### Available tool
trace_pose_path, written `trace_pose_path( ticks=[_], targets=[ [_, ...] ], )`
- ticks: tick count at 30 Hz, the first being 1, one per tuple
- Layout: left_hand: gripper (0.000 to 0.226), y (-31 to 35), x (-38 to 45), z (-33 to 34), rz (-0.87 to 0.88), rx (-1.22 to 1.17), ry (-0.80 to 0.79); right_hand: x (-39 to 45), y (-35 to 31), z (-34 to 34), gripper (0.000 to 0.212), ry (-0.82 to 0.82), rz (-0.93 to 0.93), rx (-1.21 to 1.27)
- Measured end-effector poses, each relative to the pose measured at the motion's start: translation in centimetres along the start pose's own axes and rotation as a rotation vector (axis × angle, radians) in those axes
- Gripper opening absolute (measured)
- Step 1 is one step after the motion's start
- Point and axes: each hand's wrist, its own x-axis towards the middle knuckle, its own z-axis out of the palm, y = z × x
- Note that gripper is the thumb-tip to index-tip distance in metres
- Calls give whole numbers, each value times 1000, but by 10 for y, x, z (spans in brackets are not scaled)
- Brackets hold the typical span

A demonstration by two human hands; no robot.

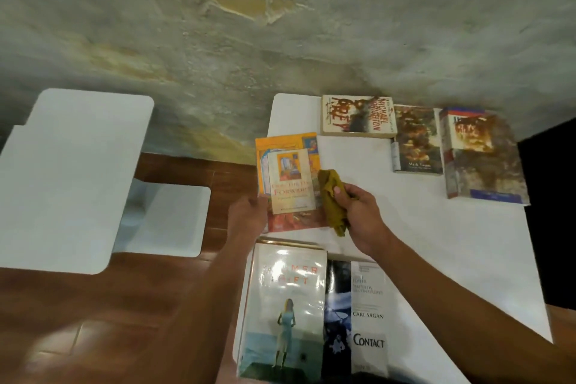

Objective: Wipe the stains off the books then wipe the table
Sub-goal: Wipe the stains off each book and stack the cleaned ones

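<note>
An orange book lies at the left edge of the white table. My left hand grips its lower left corner. My right hand holds a bunched mustard-yellow cloth against the book's right edge. At the back of the table lie three stained books: a cream one, a dark one and a thick one. Two more books lie nearest me: a pale one with a standing figure and a dark-and-white one.
A white chair stands to the left on the reddish tiled floor. A rough, peeling grey wall runs behind the table. A dark area borders the table's right side.
</note>
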Motion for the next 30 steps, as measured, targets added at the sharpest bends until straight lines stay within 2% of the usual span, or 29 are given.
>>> trace_pose_path(
  ticks=[3,7,12,16,23,30],
  targets=[
    [45,2,0,5,-15,76,-3,-8,-2,-8,22,17,26,97],
    [77,-6,6,18,-33,125,47,-18,-2,-13,24,31,72,246],
    [78,-8,9,34,-62,165,43,-30,-4,-18,22,7,101,348],
    [65,8,-8,35,-114,179,60,-34,-6,-21,25,-23,127,410],
    [100,20,11,44,-280,209,58,-30,-3,-32,29,34,181,438],
    [97,15,21,49,-285,263,86,-29,-3,-41,30,39,214,500]
  ],
)
